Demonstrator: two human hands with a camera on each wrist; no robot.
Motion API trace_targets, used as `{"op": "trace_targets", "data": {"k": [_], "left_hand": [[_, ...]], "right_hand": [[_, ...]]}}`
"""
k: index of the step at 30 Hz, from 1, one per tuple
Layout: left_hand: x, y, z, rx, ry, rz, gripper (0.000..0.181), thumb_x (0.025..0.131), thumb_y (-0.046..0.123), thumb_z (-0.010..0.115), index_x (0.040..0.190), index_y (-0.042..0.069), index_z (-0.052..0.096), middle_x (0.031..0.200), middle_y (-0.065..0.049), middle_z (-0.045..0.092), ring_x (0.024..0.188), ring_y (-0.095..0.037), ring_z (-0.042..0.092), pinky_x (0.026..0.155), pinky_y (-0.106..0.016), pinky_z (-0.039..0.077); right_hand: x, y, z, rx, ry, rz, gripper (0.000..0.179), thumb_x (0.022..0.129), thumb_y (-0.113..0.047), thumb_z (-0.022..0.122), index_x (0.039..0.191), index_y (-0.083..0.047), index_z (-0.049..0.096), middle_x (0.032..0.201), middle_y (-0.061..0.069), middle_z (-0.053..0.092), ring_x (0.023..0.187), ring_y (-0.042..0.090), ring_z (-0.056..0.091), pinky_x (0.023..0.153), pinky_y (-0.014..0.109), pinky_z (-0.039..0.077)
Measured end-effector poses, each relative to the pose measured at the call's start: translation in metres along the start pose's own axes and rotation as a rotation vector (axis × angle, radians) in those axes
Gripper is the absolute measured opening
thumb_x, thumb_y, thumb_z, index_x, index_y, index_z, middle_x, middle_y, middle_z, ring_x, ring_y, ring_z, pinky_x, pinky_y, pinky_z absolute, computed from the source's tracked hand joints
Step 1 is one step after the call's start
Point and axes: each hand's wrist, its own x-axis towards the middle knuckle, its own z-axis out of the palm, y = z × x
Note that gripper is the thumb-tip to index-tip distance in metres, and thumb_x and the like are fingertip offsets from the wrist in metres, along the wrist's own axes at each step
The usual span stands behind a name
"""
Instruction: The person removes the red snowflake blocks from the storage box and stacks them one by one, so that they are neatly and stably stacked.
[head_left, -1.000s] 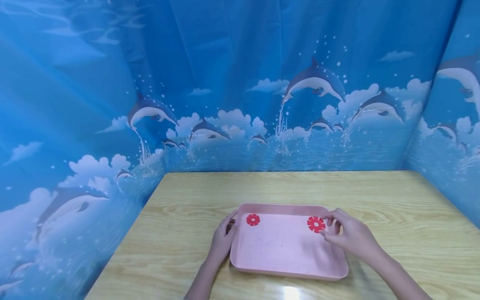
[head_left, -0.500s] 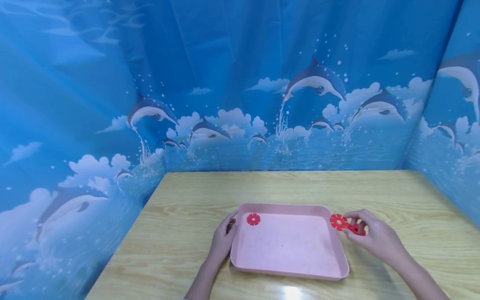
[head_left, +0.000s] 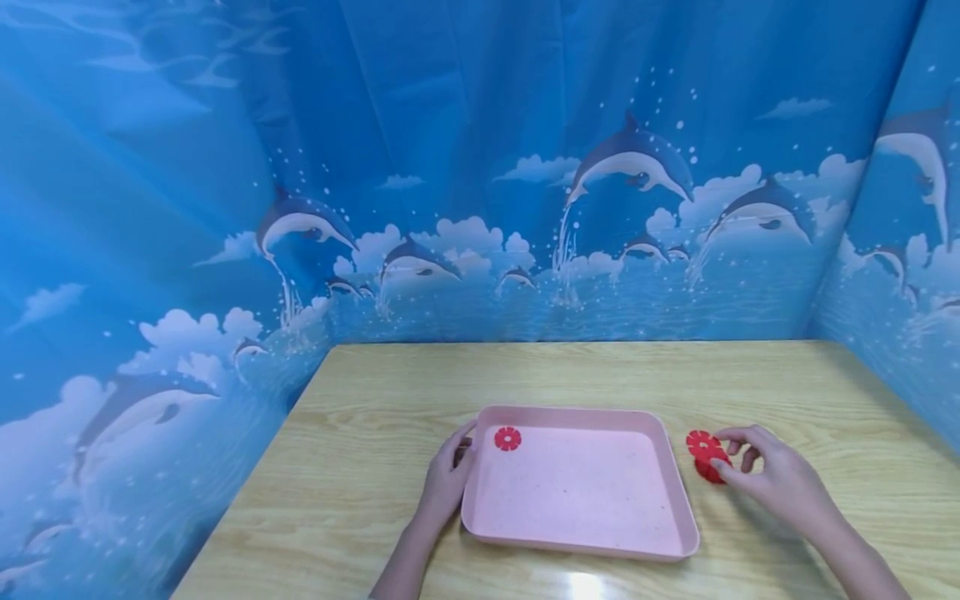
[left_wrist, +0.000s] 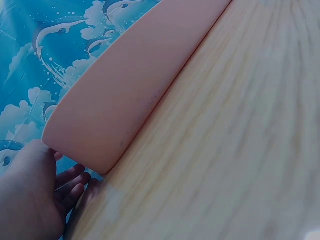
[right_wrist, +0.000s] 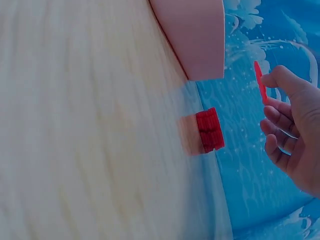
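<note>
My right hand [head_left: 780, 475] pinches a thin red notched disc [head_left: 703, 443] between thumb and forefinger. Just below it in the head view, right of the pink tray [head_left: 577, 553], is a stack of red discs [head_left: 708, 472]. In the right wrist view the pinched disc [right_wrist: 260, 82] is edge-on and apart from the stack [right_wrist: 210, 130], which stands on the table. One more red disc [head_left: 507, 439] lies in the tray's far left corner. My left hand [head_left: 444, 482] rests against the tray's left side; the left wrist view shows its loosely bent fingers [left_wrist: 70, 182] at the tray's corner.
A light wood-grain table [head_left: 555, 375] carries the tray. Blue curtains [head_left: 480, 208] printed with dolphins hang behind it and at both sides. Glare [head_left: 584, 583] shows on the table's near part.
My right hand has moved rightward out of the tray with the red disc, to above the stack that it partly hid. The left hand and the tray have stayed almost in place.
</note>
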Motion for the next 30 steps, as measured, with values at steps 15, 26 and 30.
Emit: {"op": "trace_targets", "data": {"k": [15,26,30], "left_hand": [[0.000,0.000,0.000,-0.016,-0.002,0.007,0.037,0.093,0.012,0.052,0.130,0.012,0.051,0.106,-0.010,0.057,0.098,-0.025,0.055,0.088,-0.041,0.045],[0.000,0.001,0.000,-0.003,-0.010,-0.003,0.037,0.094,0.015,0.052,0.130,0.012,0.051,0.107,-0.010,0.057,0.098,-0.025,0.055,0.087,-0.040,0.046],[-0.001,0.002,0.000,0.000,-0.009,0.001,0.037,0.094,0.014,0.052,0.130,0.011,0.051,0.107,-0.011,0.057,0.097,-0.026,0.055,0.086,-0.041,0.046]], "right_hand": [[-0.011,0.026,0.005,0.015,-0.021,0.054,0.036,0.069,-0.005,0.075,0.103,-0.004,0.063,0.082,-0.004,0.053,0.065,0.003,0.047,0.047,0.023,0.036],[-0.012,0.041,0.012,0.043,-0.029,0.039,0.038,0.067,-0.003,0.076,0.103,-0.002,0.064,0.080,-0.004,0.053,0.064,0.002,0.048,0.050,0.022,0.039],[-0.013,0.045,0.014,0.054,-0.022,0.025,0.038,0.066,-0.001,0.076,0.102,-0.002,0.064,0.079,-0.005,0.053,0.065,0.003,0.048,0.051,0.022,0.040]]}}
